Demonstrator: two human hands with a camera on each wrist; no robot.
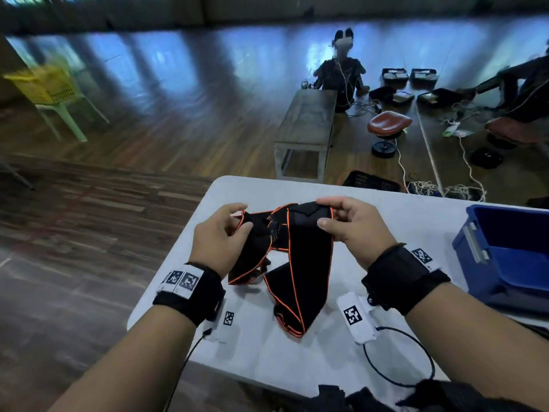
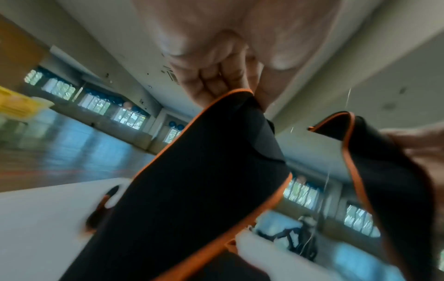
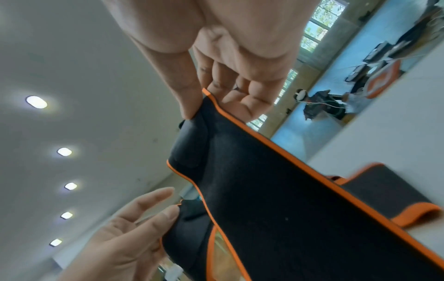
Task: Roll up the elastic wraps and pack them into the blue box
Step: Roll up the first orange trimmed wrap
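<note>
- Left hand (image 1: 221, 237) raised above the white table (image 1: 297, 361), fingers curled in and pinching one orange-trimmed end of the black elastic wrap (image 1: 300, 254); in the left wrist view, fingertips (image 2: 211, 83) closed on the wrap's edge (image 2: 204, 171) from above.
- Right hand (image 1: 353, 230) level with the left and just beside it, thumb on the near face and fingers (image 3: 242, 97) over the far face, pinching the other upper end of the same wrap (image 3: 276, 190).
- Wrap stretched in a short span between the two hands, then hanging from the right hand's grip in a broad band down to the table, folded back on itself there just nearer than both hands; a second, twisted portion hanging under the left hand.
- Not yet rolled: wrap loose, open, partly tangled.
- Blue box (image 1: 511, 251) on the table well to the right of the right hand, open at the top, apart from the wrap; contents impossible to tell from here.
- Black wristbands with printed square markers on both wrists; white marker tags (image 1: 355, 316) lying on the table under the wrists, near the wrap's lowest fold.
- Thin black cable (image 1: 416, 352) looped on the table nearer than the right wrist.
- Beyond the hands, past the table's far edge: wooden floor, a grey bench (image 1: 306, 126), a brown stool (image 1: 389, 123) and a seated person (image 1: 341, 72) in a headset.
</note>
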